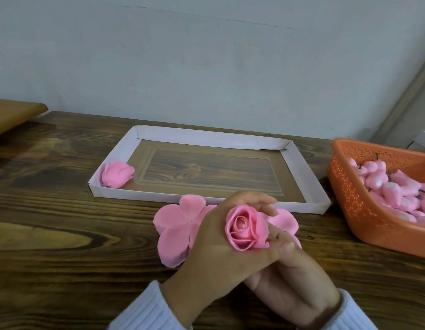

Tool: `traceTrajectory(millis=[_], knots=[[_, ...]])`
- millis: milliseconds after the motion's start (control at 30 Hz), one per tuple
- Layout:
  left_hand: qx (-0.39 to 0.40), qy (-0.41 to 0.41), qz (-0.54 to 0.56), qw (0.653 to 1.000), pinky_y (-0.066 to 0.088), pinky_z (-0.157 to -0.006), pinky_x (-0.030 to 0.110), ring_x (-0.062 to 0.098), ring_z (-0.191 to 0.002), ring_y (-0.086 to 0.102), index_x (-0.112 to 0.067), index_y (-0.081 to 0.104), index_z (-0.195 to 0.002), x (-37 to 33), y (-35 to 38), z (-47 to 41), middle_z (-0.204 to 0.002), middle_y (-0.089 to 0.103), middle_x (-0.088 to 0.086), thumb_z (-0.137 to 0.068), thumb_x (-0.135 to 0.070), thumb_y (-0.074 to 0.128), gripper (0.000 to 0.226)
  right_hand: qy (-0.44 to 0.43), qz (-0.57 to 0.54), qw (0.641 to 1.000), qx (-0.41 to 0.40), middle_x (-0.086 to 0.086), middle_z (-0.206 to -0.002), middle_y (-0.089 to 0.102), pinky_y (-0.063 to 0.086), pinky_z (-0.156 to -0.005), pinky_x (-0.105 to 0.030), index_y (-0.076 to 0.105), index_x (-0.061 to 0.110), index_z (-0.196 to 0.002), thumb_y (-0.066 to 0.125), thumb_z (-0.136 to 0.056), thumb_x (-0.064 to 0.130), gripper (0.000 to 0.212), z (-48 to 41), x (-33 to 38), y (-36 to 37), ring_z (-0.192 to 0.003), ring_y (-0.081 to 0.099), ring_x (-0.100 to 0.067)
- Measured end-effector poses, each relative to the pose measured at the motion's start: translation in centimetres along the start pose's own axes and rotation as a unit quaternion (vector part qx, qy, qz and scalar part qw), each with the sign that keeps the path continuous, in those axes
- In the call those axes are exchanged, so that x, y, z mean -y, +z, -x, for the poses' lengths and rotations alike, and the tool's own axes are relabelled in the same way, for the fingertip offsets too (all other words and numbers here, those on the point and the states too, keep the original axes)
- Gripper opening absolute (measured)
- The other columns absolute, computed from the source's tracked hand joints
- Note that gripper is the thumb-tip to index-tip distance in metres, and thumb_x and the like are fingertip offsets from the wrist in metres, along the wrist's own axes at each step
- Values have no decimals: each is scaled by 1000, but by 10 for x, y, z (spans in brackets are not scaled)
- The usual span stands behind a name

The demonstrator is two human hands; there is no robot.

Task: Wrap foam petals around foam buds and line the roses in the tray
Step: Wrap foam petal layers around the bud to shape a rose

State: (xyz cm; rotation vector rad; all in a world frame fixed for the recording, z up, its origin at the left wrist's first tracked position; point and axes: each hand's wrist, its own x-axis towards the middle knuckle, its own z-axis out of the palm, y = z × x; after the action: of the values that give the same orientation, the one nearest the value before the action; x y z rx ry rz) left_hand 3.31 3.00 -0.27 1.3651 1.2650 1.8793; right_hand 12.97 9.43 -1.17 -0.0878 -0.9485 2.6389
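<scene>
A pink foam rose (246, 228) with wrapped petals sits between my two hands, just in front of the tray. My left hand (213, 236) curls round its left side and top. Under and to the right of it, my right hand (292, 277) has its fingers against the rose's base. Flat pink petal sheets (173, 232) lie on the table beneath my hands. The shallow white cardboard tray (299, 172) holds one finished rose (117, 175) in its near left corner. How my right fingertips grip is partly hidden.
An orange plastic basket (349, 198) with several pink foam buds (392, 186) stands at the right edge of the wooden table (51, 210). A brown board (11, 113) juts in at the far left. A pale wall runs behind the table.
</scene>
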Motion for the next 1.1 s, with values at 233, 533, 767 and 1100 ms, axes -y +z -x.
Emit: traceTrajectory(millis=[233, 533, 767, 1100], knots=[[-45, 9, -7, 999, 54, -73, 25, 15, -83, 69, -5, 69, -86, 2, 0, 1, -86, 72, 1, -71, -23, 73, 24, -10, 98, 995, -8, -20, -136, 54, 47, -101, -40, 54, 1, -131, 68, -86, 30, 55, -1, 7, 1, -128, 51, -31], [-93, -52, -20, 994, 56, -73, 30, 14, -77, 67, -32, 65, -77, 15, -1, -3, -79, 69, -2, -50, -33, 78, 30, -398, 554, 719, -130, 7, -106, 62, 48, -86, -25, 64, 26, -91, 63, -80, 14, 16, 8, 6, 1, -107, 60, -15], [-35, -59, -65, 996, 47, -68, 8, -10, -76, 61, -49, 58, -88, 16, -1, -3, -81, 65, -29, -62, -6, 59, 50, -405, 704, 572, -118, 4, -119, 54, 48, -81, -23, 67, 19, -86, 61, -77, 18, 10, 8, 7, 6, -102, 60, -17], [0, -123, 26, 992, 58, -78, 37, 21, -95, 69, -16, 62, -105, 20, -1, -1, -96, 72, 2, -68, 1, 69, 41, -372, 726, 559, -149, 1, -116, 55, 45, -86, -24, 70, 13, -86, 56, -81, 21, 17, 9, 8, -2, -104, 59, -21]])
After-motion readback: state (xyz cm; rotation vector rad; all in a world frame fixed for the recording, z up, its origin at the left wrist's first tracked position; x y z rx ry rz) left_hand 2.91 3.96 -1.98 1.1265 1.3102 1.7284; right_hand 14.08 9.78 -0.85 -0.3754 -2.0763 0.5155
